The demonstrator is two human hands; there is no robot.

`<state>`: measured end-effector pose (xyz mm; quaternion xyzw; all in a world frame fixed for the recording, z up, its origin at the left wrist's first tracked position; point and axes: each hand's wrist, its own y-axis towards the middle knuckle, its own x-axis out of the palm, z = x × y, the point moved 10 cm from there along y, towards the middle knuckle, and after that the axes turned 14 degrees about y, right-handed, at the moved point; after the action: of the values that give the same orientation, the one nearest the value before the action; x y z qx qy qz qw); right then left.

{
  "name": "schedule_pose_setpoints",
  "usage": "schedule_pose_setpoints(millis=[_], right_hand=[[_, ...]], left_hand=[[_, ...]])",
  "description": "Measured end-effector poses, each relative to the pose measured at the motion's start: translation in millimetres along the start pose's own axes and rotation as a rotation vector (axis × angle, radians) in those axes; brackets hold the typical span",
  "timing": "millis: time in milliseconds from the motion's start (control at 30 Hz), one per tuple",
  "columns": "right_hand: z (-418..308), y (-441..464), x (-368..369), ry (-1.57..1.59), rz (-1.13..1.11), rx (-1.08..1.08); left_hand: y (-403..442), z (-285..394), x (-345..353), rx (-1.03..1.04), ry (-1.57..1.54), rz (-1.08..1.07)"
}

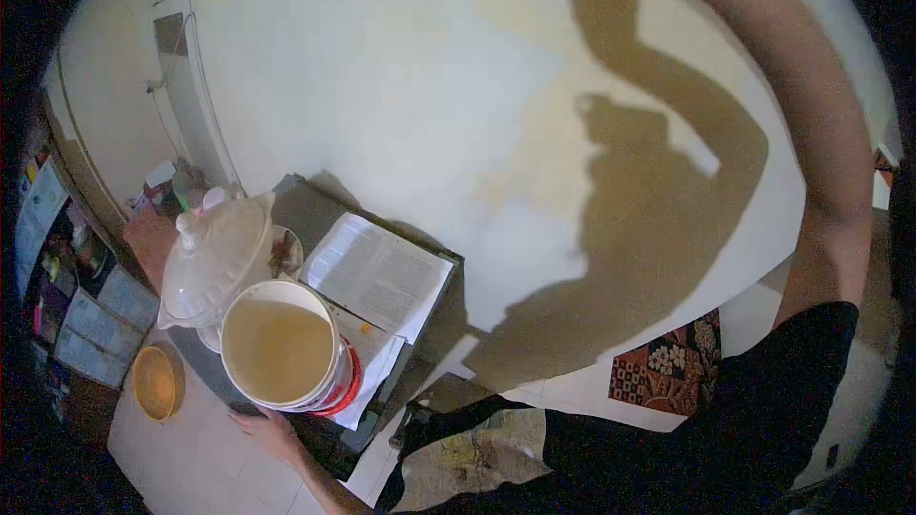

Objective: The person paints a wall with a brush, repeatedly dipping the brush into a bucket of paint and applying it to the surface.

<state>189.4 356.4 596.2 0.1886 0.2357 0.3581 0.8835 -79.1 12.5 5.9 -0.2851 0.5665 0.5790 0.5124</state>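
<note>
Got a yellow bowl [157, 383] way over on the left, down on the floor [215, 458]. Then a lidded white tureen [219, 262] up on the desk [208, 362]. Next, left hand [272, 437] at the near edge of the desk, just below the bucket [280, 351], fingers [250, 422] open and kinda spread, maybe brushing it, pretty murky there. Bucket on the desk, right beside the tureen, tan inside, red around the base. Just right of that, an open book [382, 272] with loose paper [372, 381] nearer the bucket. Big shadow [639, 191] on the wall [410, 86], patterned rug [668, 362] below. Far right, bare right arm [825, 124] raised, right hand out of view, so can't tell about those fingers.
</note>
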Motion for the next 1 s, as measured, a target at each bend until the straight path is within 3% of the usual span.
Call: schedule_pose_setpoints(millis=[67, 100, 167, 233, 400, 467, 533, 567, 600, 667, 700, 733, 800, 833, 867, 900, 933, 1000], right_hand=[[-69.4, 1.7, 63.7, 0.063, -0.058, -0.206], [-96.8, -6.6, 85.9, 0.056, -0.029, -0.235], [-100.4, -85.5, 53.2, -0.291, -0.002, 0.083], [-142.3, -117.2, 78.3, -0.727, 0.143, 0.012], [-197.5, -169.6, 104.2, -0.615, -0.040, -0.088], [-211.9, -187.7, 111.9, -0.534, -0.074, -0.126], [-231.4, -203.5, 113.5, -0.277, -0.108, -0.284], [-241.1, -210.2, 119.7, -0.017, -0.242, -0.325], [-231.0, -210.3, 116.7, -0.011, -0.248, -0.324], [-264.0, -239.3, 102.2, 0.940, -0.545, -0.706], [-252.3, -251.5, 89.6, 1.050, -0.399, -0.728], [-253.8, -263.2, 95.5, 1.056, -0.394, -0.723], [-244.3, -267.2, 140.5, 1.411, -0.475, -0.256], [-245.5, -277.9, 155.3, 1.410, -0.460, -0.249], [-234.2, -284.0, 162.5, 1.571, -0.305, -0.195], [-214.3, -279.5, 160.5, 1.725, -0.143, -0.145], [-205.5, -276.0, 167.7, 1.725, -0.117, -0.137], [-182.8, -290.4, 216.3, 2.447, -0.228, 0.564]], left_hand=[[1.2, 1.7, -7.4, -0.059, -0.020, -0.136], [-0.4, -3.3, 2.2, -0.032, -0.028, -0.069], [-0.7, 4.0, -11.7, -0.047, -0.037, -0.110], [0.2, 1.2, -7.3, -0.060, -0.047, -0.152], [-4.1, -8.6, 15.0, 0.094, -0.051, 0.036], [-2.6, -1.1, -0.5, 0.059, -0.066, -0.032], [-2.2, -3.4, 1.9, 0.026, -0.078, -0.102], [-2.5, -6.9, 9.5, 0.033, -0.092, -0.089], [-1.7, -9.2, 11.9, 0.038, -0.107, -0.075], [5.2, -7.7, 20.8, 0.044, -0.079, -0.129], [5.6, -5.1, 19.6, 0.038, -0.049, -0.182], [6.7, -5.4, 19.1, 0.039, -0.048, -0.174], [4.0, -13.7, 34.9, 0.001, -0.020, -0.218], [-2.0, -25.6, 51.9, -0.094, -0.093, -0.246], [-3.4, -35.8, 59.9, -0.097, -0.104, -0.237], [-1.8, -33.2, 51.3, -0.047, -0.055, -0.203], [4.2, -21.1, 43.6, 0.007, -0.010, -0.158], [4.3, -18.2, 42.3, 0.049, -0.117, -0.114]])
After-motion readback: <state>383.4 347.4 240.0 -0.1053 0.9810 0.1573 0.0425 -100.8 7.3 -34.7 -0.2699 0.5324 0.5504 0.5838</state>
